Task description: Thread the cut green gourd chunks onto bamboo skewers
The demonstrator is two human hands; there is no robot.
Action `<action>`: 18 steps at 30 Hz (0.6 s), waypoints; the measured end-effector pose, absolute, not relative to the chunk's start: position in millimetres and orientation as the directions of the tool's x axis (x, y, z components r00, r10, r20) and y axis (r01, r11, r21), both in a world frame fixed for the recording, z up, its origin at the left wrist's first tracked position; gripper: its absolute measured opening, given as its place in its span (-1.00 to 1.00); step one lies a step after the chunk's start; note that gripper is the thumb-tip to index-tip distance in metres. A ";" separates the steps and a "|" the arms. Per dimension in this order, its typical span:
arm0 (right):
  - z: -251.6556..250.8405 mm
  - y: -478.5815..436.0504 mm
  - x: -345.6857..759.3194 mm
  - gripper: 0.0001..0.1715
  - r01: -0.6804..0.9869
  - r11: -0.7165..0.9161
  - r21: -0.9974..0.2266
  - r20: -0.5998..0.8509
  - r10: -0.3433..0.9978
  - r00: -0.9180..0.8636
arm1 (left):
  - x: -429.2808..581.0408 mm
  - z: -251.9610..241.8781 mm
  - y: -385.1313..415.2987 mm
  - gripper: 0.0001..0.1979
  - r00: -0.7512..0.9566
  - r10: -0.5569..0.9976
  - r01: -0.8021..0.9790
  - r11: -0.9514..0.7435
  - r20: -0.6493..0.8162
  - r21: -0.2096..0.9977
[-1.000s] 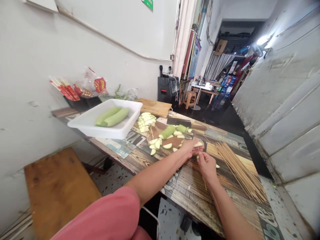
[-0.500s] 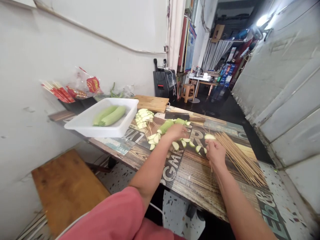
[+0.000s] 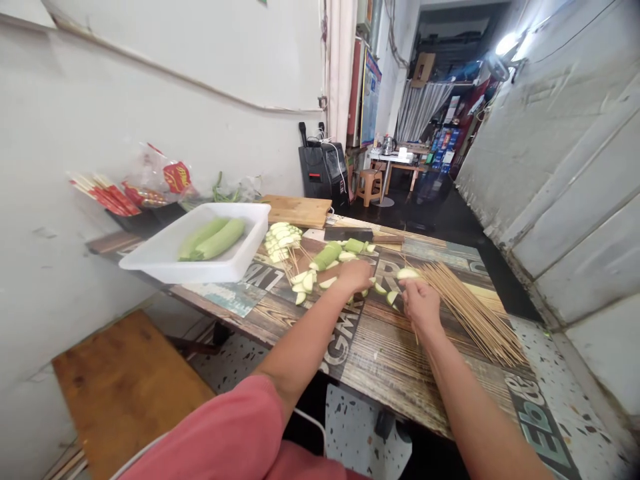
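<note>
My right hand (image 3: 420, 303) pinches a thin skewer, with a pale green-edged squash slice (image 3: 409, 274) on it just above the fingers. Over the loose slices in the middle of the table is my left hand (image 3: 356, 276), fingers bent down and together at a slice; what they grip is hidden. More slices (image 3: 301, 283) lie to its left. Behind it rests a cut piece of green squash (image 3: 327, 255). Filled skewers (image 3: 283, 240) are piled near the white tub. Beside my right hand, bare bamboo skewers (image 3: 475, 313) lie fanned out.
A white tub (image 3: 227, 268) with two whole squashes (image 3: 217, 241) stands at the left. Behind are a cutting board (image 3: 295, 211) and a cleaver (image 3: 350, 234). Black holders (image 3: 145, 219) with packaged sticks stand by the wall. A wooden stool (image 3: 130, 380) is below left.
My left hand has moved down from beside the cut squash to the loose slices. My right hand keeps its skewer and slice. The whole view has shifted slightly.
</note>
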State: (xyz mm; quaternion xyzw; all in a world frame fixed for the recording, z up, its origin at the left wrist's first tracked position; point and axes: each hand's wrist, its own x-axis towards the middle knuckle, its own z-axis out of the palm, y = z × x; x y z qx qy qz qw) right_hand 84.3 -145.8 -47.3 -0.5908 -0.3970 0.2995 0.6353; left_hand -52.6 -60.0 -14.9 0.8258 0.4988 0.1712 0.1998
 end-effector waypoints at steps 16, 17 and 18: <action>-47.8 -156.9 77.3 -0.63 0.306 0.129 -0.943 0.218 0.936 0.277 | -54.4 -36.9 -28.5 -0.78 0.249 0.968 -0.029 -0.034 0.040 0.999; -47.6 -158.1 76.1 -0.62 0.328 0.135 -0.935 0.224 0.941 0.252 | -53.0 -36.2 -28.4 -0.78 0.244 0.970 -0.141 0.040 -0.005 0.989; -47.3 -159.2 74.7 -0.61 0.342 0.138 -0.930 0.225 0.946 0.231 | -52.3 -35.2 -28.5 -0.80 0.240 0.970 -0.235 0.095 -0.037 0.967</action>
